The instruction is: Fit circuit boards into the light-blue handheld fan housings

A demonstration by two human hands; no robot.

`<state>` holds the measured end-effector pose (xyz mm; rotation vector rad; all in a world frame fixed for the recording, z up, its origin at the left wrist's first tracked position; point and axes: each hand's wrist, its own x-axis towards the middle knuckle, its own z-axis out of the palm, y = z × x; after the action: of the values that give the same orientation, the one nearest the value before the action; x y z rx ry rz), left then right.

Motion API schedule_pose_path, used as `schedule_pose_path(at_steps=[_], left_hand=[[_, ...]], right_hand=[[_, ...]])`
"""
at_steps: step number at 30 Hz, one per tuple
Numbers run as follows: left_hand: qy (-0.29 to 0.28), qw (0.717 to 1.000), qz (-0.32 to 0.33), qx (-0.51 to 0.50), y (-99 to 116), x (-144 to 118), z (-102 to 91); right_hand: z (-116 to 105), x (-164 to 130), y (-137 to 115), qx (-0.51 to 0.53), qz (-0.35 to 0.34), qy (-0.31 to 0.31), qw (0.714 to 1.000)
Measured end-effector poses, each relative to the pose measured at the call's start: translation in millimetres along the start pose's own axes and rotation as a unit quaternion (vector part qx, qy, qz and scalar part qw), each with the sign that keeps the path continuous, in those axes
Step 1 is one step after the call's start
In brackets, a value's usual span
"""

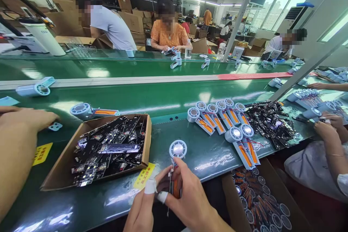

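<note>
A light-blue handheld fan (178, 149) is held over the front edge of the bench, its round slotted head pointing away from me. My right hand (191, 192) is closed around its handle, where an orange part shows between the fingers. A thin dark circuit board (171, 181) stands edge-on along the handle's left side. My left hand (145, 199) pinches this board from the left; white tape wraps a finger. Tape also covers my right thumb tip. My fingers hide much of the handle.
Left of my hands, a cardboard box (148, 141) holds many circuit boards. Fans with orange batteries (214, 116) and a heap of boards (269, 121) lie to the right. A lower carton (231, 199) holds more fans. Co-workers' arms (19, 134) reach in from both sides.
</note>
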<state>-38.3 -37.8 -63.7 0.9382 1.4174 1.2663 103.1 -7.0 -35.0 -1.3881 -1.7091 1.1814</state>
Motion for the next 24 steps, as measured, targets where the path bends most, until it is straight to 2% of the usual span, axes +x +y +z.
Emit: schedule_pose_path(at_steps=[3, 6, 9, 12, 14, 16, 18, 22, 24], left_hand=[[-0.002, 1.0, -0.007, -0.024, 0, 6, 0.9], [0.005, 0.999, -0.007, 0.041, 6, 14, 5.2], [-0.075, 0.994, -0.037, 0.075, 15, 21, 14.4], [-0.174, 0.981, -0.085, -0.008, 22, 25, 24.3], [-0.206, 0.967, -0.116, -0.092, 24, 25, 29.8], [-0.194, 0.955, -0.145, -0.171, 24, 23, 34.5], [-0.15, 0.95, -0.158, -0.225, 23, 19, 38.4], [-0.042, 0.974, -0.097, -0.2, 21, 14, 42.7], [0.004, 0.983, -0.069, -0.17, 19, 14, 43.0]], right_hand=[[-8, 3, -4, 0.037, -0.005, -0.003, 0.999], [-24, 8, -7, 0.149, -0.012, -0.041, 0.988], [-35, 10, -4, 0.257, -0.017, -0.102, 0.961], [-39, 7, 5, 0.324, -0.025, -0.139, 0.936], [-41, 5, 11, 0.357, -0.036, -0.148, 0.922], [-44, 2, 15, 0.377, -0.052, -0.148, 0.913], [-49, 0, 16, 0.373, -0.067, -0.134, 0.915], [-59, -3, 6, 0.252, -0.053, -0.093, 0.962], [-60, -3, 1, 0.168, -0.051, -0.049, 0.983]])
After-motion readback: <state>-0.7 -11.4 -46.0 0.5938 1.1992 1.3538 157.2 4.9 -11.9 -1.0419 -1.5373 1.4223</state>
